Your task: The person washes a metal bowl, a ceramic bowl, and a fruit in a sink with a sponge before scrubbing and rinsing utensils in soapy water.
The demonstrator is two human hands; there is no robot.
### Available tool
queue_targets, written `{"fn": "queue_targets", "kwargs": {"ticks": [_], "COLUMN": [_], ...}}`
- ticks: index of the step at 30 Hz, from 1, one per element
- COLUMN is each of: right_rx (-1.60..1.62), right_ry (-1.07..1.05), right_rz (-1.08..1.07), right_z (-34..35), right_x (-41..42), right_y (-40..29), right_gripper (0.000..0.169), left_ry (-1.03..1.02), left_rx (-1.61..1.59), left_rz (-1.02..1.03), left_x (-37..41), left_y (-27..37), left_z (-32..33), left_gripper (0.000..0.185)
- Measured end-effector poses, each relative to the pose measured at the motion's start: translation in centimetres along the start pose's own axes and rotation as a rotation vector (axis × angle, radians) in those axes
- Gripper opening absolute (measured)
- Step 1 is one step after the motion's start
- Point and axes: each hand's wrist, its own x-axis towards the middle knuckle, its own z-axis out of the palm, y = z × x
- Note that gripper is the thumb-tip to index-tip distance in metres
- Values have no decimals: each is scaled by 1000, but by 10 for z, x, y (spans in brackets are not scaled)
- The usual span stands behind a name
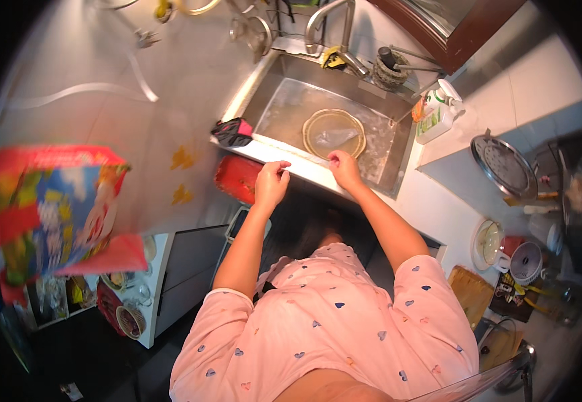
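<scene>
My left hand (272,182) is over the sink's front edge, above a red plastic basin (234,177), its thumb and fingertips close together. My right hand (343,168) is at the near rim of a round, scalloped bowl (307,131), its fingers curled. Whether either hand pinches something thin and clear cannot be told. The bowl stands in the stainless steel sink (270,95) and contains a clear, crumpled piece that looks like plastic film (338,136). Shallow water appears to cover the sink floor. A black and pink cloth item (233,132) lies on the sink's front left corner.
Behind the sink stand a faucet (347,30), a yellow and black scrubber (333,59) and a stone mortar (390,75) with a pestle. Pump bottles (434,123) stand right of it. A colorful printed bag (54,216) hangs at left. A steel steamer plate (503,163) is at right.
</scene>
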Motion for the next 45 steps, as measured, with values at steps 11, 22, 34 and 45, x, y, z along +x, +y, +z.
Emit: {"fn": "queue_targets", "kwargs": {"ticks": [11, 22, 34, 45], "right_rx": [-533, -541, -641, -809], "right_ry": [-676, -731, -719, -1226], "right_rz": [62, 336, -86, 139], "right_z": [-29, 54, 25, 33], "right_x": [82, 155, 127, 104], "right_y": [120, 132, 201, 142], "right_gripper": [54, 59, 36, 56], "left_ry": [14, -28, -287, -379], "left_rx": [152, -90, -568, -213], "left_rz": [-42, -447, -1327, -1260], "left_x": [114, 193, 209, 216], "left_y": [-26, -88, -273, -196], "left_z": [97, 156, 218, 226], "left_gripper": [21, 38, 18, 27]}}
